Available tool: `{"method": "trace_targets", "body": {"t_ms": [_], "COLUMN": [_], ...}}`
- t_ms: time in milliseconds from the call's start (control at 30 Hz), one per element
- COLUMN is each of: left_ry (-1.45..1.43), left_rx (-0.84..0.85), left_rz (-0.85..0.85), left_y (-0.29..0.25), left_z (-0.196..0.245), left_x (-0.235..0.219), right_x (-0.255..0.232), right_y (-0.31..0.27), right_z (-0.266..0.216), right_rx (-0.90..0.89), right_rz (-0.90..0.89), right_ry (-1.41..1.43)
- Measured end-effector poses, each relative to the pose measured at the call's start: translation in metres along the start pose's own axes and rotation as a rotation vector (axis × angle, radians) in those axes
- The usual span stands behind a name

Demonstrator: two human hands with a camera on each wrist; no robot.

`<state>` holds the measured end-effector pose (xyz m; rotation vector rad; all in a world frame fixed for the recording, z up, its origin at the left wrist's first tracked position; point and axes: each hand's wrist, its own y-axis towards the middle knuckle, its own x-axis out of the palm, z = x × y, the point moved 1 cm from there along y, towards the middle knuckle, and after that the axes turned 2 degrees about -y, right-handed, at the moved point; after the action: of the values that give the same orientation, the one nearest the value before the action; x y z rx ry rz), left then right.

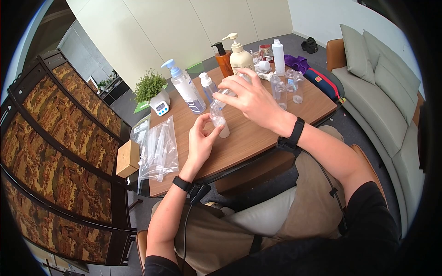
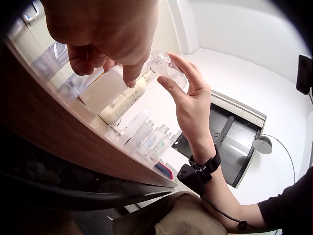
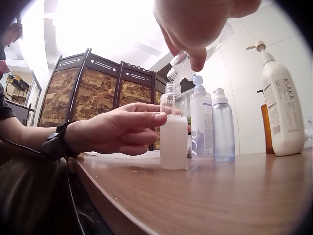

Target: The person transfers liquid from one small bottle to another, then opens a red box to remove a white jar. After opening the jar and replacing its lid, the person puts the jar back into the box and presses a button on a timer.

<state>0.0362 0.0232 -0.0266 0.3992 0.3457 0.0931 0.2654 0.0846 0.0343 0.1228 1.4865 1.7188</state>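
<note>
My left hand (image 1: 201, 138) grips a small clear bottle (image 3: 173, 144) around its side, thumb and fingers near the middle. The bottle stands upright on the wooden table with cloudy whitish liquid inside and foam on top; its neck is uncapped. Above it, my right hand (image 1: 260, 103) holds a second clear bottle (image 2: 175, 72), tipped with its mouth down. In the right wrist view, that mouth sits right at the lower bottle's opening. My right fingers hide part of the upper bottle in the head view.
Behind stand a blue-topped pump bottle (image 1: 189, 94), a cream pump bottle (image 1: 241, 59) and an amber bottle (image 1: 224, 63). Several small clear bottles (image 1: 298, 87) stand right, near a tall white bottle (image 1: 278, 57). Left lie a plastic bag (image 1: 161, 154), a box (image 1: 128, 158), a timer (image 1: 160, 108) and a potted plant (image 1: 152, 85).
</note>
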Motion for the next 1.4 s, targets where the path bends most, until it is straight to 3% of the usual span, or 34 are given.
{"method": "trace_targets", "body": {"t_ms": [1400], "left_ry": [-0.029], "left_rx": [0.071], "left_rz": [-0.002], "left_y": [0.003], "left_z": [-0.014], "left_x": [0.003], "right_x": [-0.003], "right_y": [0.001], "right_z": [-0.002], "right_rx": [-0.012], "right_rz": [-0.032], "right_ry": [-0.018]}}
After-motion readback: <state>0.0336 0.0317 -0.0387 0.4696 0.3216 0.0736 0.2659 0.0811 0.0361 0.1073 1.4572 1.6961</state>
